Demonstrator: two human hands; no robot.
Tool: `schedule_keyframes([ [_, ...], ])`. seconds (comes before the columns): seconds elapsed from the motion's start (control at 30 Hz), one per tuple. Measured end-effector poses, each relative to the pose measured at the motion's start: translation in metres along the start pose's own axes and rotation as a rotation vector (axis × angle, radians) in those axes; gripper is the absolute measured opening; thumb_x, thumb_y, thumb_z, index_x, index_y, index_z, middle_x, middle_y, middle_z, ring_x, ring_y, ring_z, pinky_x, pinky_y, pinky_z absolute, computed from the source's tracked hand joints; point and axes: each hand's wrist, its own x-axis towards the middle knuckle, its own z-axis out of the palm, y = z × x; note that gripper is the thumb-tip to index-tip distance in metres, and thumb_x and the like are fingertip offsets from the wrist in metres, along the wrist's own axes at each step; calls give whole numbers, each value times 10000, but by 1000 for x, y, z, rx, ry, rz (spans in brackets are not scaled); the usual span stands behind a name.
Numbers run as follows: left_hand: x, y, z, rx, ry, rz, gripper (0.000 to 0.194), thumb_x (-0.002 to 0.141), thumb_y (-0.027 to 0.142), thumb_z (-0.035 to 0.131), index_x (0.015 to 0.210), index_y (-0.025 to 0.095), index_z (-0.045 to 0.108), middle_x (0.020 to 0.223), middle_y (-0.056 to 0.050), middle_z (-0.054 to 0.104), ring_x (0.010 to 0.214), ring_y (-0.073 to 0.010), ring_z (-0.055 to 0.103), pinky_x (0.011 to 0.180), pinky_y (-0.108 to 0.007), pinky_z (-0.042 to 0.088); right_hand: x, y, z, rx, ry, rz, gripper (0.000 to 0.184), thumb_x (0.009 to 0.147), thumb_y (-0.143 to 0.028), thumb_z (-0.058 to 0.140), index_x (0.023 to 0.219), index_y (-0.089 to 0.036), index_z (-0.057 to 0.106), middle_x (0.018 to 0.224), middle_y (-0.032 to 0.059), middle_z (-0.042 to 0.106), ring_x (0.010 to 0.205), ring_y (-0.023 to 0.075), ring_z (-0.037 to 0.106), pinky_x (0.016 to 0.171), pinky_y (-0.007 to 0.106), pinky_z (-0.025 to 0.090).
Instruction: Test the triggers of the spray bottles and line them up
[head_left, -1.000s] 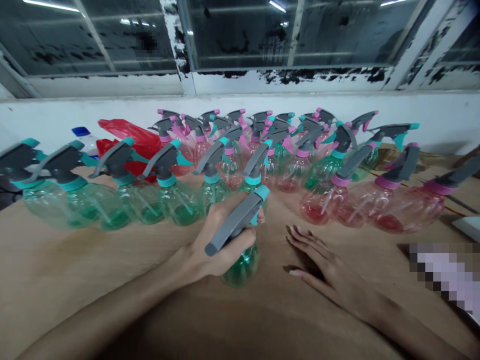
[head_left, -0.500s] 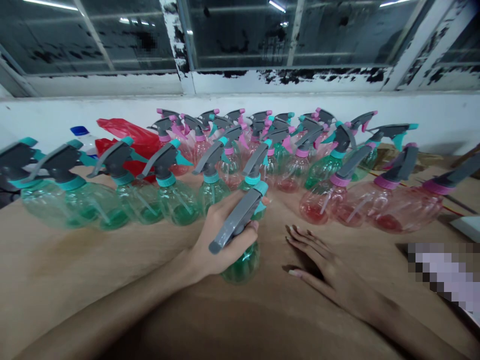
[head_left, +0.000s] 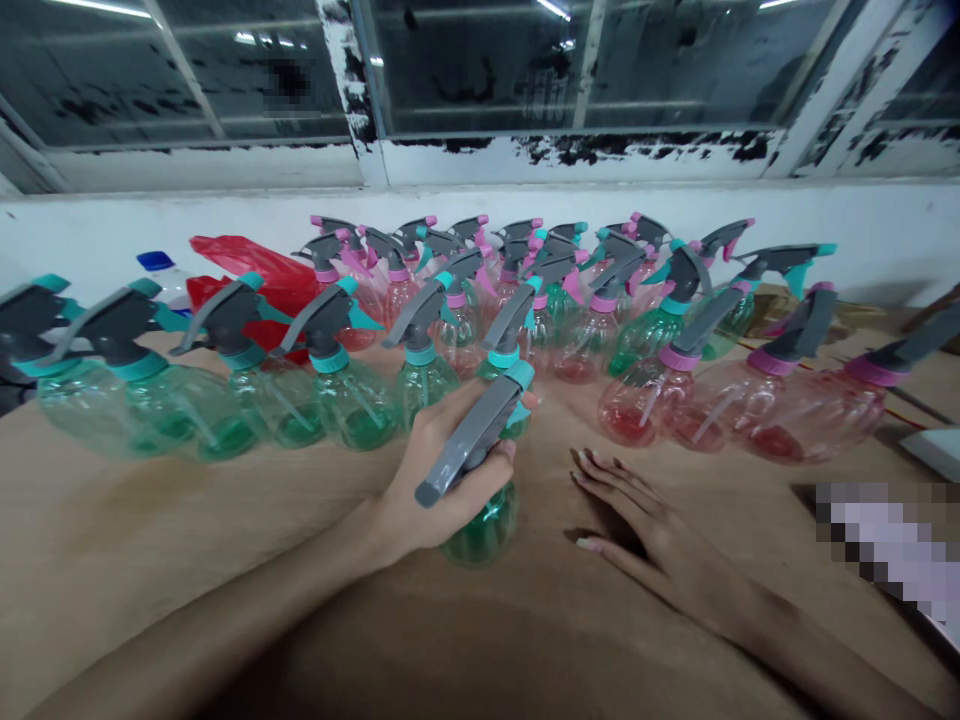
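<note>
My left hand (head_left: pixel 442 480) is wrapped round the neck of a green spray bottle (head_left: pixel 484 535) with a grey and teal trigger head, in the middle of the table. The hand hides its collar and part of its trigger. My right hand (head_left: pixel 637 520) lies on the tabletop to the right of that bottle, fingers stretched out and holding nothing. Just beyond my left hand stands a row of green spray bottles (head_left: pixel 360 410) with teal collars. Pink spray bottles (head_left: pixel 645 405) with magenta collars stand beyond my right hand.
More pink and green spray bottles (head_left: pixel 577 345) crowd the back of the wooden table (head_left: pixel 187 540), close to the white wall. A red plastic bag (head_left: pixel 281 285) and a blue-capped bottle (head_left: pixel 169 275) sit at back left. A blurred-out flat object (head_left: pixel 892 560) lies at right.
</note>
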Motion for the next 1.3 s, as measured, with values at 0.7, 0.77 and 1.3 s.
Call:
schedule_keyframes([
  [0.7,0,0,0,-55,7,10,287,707,125,499,965,231,565,750,3,532,602,-145,534,592,-284,452,0,-1,1,-14,-3,3,579,880,-396,487,1403,-248,288,1445,65,371,1328,234,320,1078,499,305],
  [0.77,0,1,0,-75,3,-3,258,702,117,488,924,231,555,748,9,524,602,-143,528,607,-288,447,0,-1,0,-22,-4,7,582,882,-397,484,1405,-243,281,1446,65,369,1330,231,315,1080,497,301],
  [1.3,1,4,-5,-33,-18,60,193,672,106,456,809,223,526,728,11,532,618,-150,514,617,-291,439,-1,0,0,-5,-3,10,581,875,-406,491,1400,-243,305,1442,59,376,1327,232,322,1077,488,309],
])
